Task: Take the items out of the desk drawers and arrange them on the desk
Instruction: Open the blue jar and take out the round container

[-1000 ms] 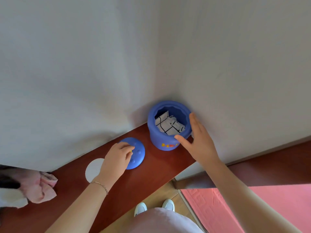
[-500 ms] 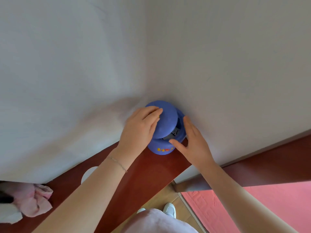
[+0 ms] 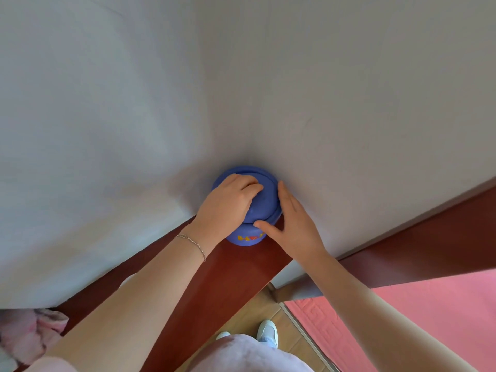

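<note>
On the desk point(image 3: 236, 275), a blue jar point(image 3: 245, 238) stands in the wall corner. The right hand point(image 3: 292, 224), fingers spread, steadies the jar's side; beyond it the left hand point(image 3: 228, 205), fingers curled, presses the lid point(image 3: 265, 200) down. An uneven push could jam the lid crooked.

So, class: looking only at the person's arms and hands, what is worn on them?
Both forearms are bare, with no sleeves covering them. The left wrist carries a thin silver-coloured chain bracelet. The left hand and right hand show no gloves; no rings can be made out.
</note>
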